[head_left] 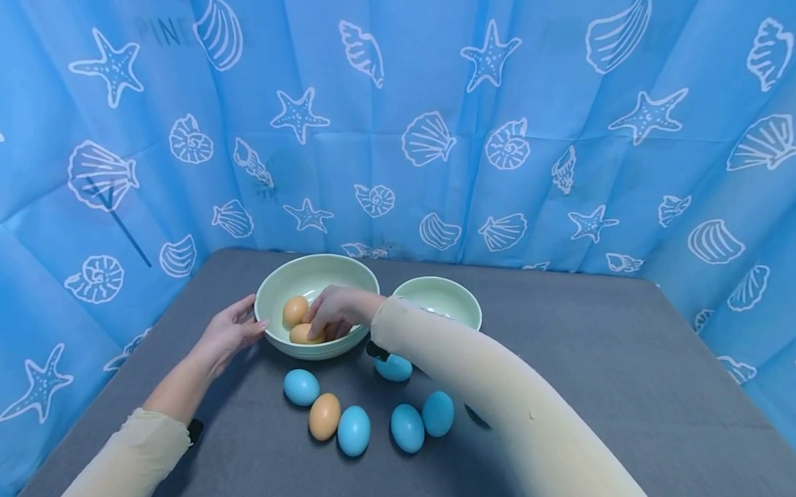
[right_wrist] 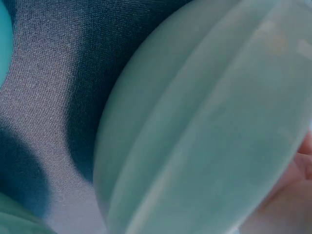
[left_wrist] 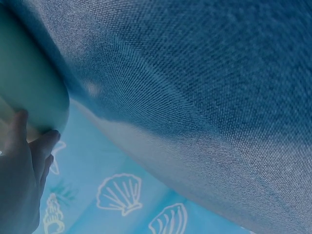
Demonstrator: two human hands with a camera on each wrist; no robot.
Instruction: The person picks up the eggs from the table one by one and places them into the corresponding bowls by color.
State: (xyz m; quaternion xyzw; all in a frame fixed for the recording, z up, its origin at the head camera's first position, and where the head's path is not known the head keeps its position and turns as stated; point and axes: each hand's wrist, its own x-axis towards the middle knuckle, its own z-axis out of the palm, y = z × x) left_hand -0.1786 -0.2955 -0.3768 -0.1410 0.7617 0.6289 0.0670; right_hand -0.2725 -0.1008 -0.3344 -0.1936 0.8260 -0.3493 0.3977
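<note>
Left hand (head_left: 230,330) grips the left side of the large bowl (head_left: 278,284), thumb at the rim, probably to stop it sliding or tipping. Right hand (head_left: 343,305) is down inside that bowl, fingers curled on the front orange egg (head_left: 301,334); grip partly hidden, looks like a pinch from above, as the bowl wall blocks a side hold. Back orange egg (head_left: 295,311) lies just beyond it, likely rolled close by the curved bottom. Small bowl (head_left: 449,301) stands right of the right hand, partly behind the sleeve (head_left: 473,353). Nearer the person than both hands, on the surface (head_left: 579,342): loose orange egg (head_left: 325,416) between two blue eggs (head_left: 354,430), a blue pair (head_left: 408,427) farther right, another blue egg (head_left: 393,368) by the right wrist, partly covered.
</note>
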